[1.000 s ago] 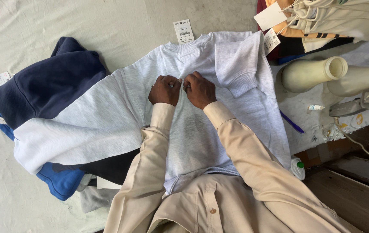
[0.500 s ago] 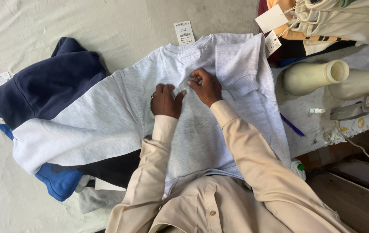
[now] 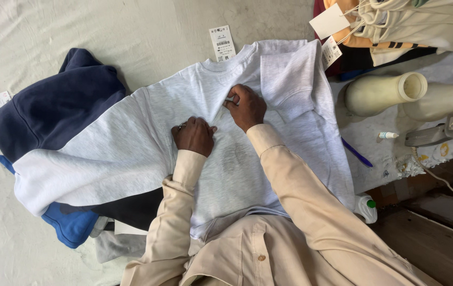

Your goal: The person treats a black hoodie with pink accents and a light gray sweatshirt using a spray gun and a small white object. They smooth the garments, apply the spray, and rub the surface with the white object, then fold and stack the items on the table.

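Evidently soft and limp, light grey sweatshirt (image 3: pixel 131 153) spread flat on pale table (image 3: pixel 20 47) over navy garment (image 3: pixel 51 111), best gathered by folds: left hand (image 3: pixel 193 135) curled, pressing chest; right hand (image 3: pixel 245 106) pinching cloth further off, near neck tag (image 3: pixel 222 43).

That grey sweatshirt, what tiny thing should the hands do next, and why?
Probably the right hand should draw whatever it pinches a little further along the chest of the grey sweatshirt, while the left hand presses the cloth flat. I cannot tell what the fingers hold. A darker smudge sits just below both hands, so the work looks unfinished.
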Available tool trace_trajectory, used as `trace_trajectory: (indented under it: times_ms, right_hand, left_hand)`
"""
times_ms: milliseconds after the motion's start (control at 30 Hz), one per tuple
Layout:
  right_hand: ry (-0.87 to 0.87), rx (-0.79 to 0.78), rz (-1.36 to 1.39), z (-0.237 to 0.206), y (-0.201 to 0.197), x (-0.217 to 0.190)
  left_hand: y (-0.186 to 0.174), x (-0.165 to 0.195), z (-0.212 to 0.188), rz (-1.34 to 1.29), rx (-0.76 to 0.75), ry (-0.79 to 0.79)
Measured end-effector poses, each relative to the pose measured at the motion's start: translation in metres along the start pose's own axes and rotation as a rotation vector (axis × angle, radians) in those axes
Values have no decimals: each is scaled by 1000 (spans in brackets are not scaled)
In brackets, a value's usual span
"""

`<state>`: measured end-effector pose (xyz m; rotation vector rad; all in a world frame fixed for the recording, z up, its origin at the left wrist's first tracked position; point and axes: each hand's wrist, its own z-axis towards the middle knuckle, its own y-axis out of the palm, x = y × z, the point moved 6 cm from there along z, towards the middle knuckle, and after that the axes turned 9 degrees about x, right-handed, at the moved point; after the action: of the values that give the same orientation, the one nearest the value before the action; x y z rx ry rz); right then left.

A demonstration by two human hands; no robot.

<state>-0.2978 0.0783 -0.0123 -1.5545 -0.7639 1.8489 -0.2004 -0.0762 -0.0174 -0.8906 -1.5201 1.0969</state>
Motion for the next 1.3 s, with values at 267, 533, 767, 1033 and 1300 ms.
trace_trajectory:
  times_ms: [267,533,767,1033,1300]
  right_hand:
    - [28,-110,104,-31,-2,0]
    - [-47,-92,-73,-35,6,-11]
    - [49,-169,-143,-25,12,-8]
    - [-80,-192,-343,-25,22,-21]
    - [-250,-96,-70,-60,-10,-16]
  left_hand:
    - [-3,-1,-3,-193,121,-153]
    - [-8,-1,-1,-244,67,-189]
    - [-16,2,20,-370,217,-192]
    - [4,-7,68,-329,265,-268]
    - [-11,0,70,-278,267,-301]
